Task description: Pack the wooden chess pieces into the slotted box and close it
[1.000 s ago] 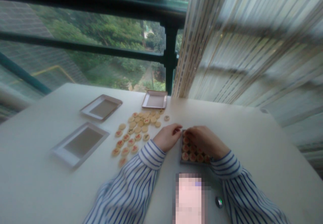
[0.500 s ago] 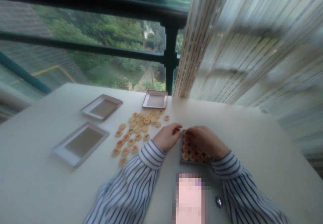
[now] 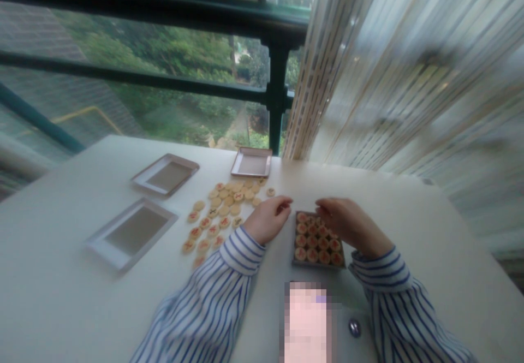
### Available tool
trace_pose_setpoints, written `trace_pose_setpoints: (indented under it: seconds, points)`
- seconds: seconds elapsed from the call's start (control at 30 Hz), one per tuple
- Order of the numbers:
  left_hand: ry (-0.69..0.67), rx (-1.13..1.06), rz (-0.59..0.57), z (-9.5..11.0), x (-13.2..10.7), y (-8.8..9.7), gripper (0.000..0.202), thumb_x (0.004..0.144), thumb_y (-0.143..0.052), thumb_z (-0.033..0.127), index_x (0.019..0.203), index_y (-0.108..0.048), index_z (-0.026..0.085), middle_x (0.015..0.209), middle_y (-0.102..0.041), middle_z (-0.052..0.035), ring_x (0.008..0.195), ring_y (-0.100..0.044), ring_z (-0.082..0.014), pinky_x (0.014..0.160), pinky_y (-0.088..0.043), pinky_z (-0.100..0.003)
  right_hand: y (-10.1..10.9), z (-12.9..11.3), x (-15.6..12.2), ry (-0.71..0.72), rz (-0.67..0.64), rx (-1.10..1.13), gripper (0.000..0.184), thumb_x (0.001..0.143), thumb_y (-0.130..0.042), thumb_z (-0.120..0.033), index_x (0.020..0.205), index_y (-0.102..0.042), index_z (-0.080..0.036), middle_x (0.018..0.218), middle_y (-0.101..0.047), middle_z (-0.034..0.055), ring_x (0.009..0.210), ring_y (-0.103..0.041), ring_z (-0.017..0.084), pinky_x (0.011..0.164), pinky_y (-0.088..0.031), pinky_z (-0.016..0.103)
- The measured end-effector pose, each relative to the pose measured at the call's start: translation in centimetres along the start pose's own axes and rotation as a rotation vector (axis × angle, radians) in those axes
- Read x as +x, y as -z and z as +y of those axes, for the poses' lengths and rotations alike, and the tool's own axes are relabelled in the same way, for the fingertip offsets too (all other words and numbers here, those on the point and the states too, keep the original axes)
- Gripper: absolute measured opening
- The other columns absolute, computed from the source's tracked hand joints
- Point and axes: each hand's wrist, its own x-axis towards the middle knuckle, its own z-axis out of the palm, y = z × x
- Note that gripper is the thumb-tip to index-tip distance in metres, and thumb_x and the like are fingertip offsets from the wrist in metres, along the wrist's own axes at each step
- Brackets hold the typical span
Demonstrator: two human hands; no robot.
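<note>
A small square box (image 3: 295,259) packed with round wooden game discs marked in red lies on the white table just in front of me. My left hand (image 3: 268,220) hovers at the box's left far corner, fingers curled in, thumb against the forefinger, with nothing visible in it. Over the box's right far corner, my right hand (image 3: 347,224) has its fingers bent down and drawn together, and no disc shows in them. Several loose discs (image 3: 221,213), some red-marked and some black-marked, lie scattered to the left of my left hand.
Three shallow box halves lie on the white table (image 3: 61,297): one at the left (image 3: 130,232), one behind it (image 3: 165,173), one at the far edge (image 3: 251,162). A small round metal object (image 3: 354,327) lies near my right sleeve. Window railing and striped curtain stand beyond.
Both hands have lifted off the box and parted, the right moving right, the left slightly back. The full rows of discs in the box now show.
</note>
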Motion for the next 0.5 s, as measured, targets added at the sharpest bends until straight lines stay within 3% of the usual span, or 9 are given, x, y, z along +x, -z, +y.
trace_pose_setpoints:
  seconds: [0.2,0.5]
  points:
    - [-0.024,-0.015,0.071,0.3,0.0,1.6,0.028,0.081,-0.047,0.031,0.099,-0.063,0.017,0.094,-0.068,-0.0058,0.084,-0.062,-0.0166,0.078,-0.048,-0.029,1.0,0.5,-0.7,-0.015,0.099,0.023,0.026,0.09,-0.038,-0.026,0.098,-0.062,-0.019,0.091,-0.067,0.0061,0.085,-0.06,0.016,0.076,-0.038,0.024]
    - [-0.027,-0.016,0.171,1.2,-0.6,4.9,0.029,0.081,-0.048,0.039,0.091,-0.064,0.016,0.083,-0.068,-0.0044,0.075,-0.062,-0.0164,0.07,-0.048,-0.028,1.5,-0.8,-0.9,0.002,0.062,-0.028,0.025,0.09,-0.038,-0.025,0.087,-0.062,-0.018,0.081,-0.066,0.0045,0.077,-0.058,0.015,0.068,-0.034,0.024]
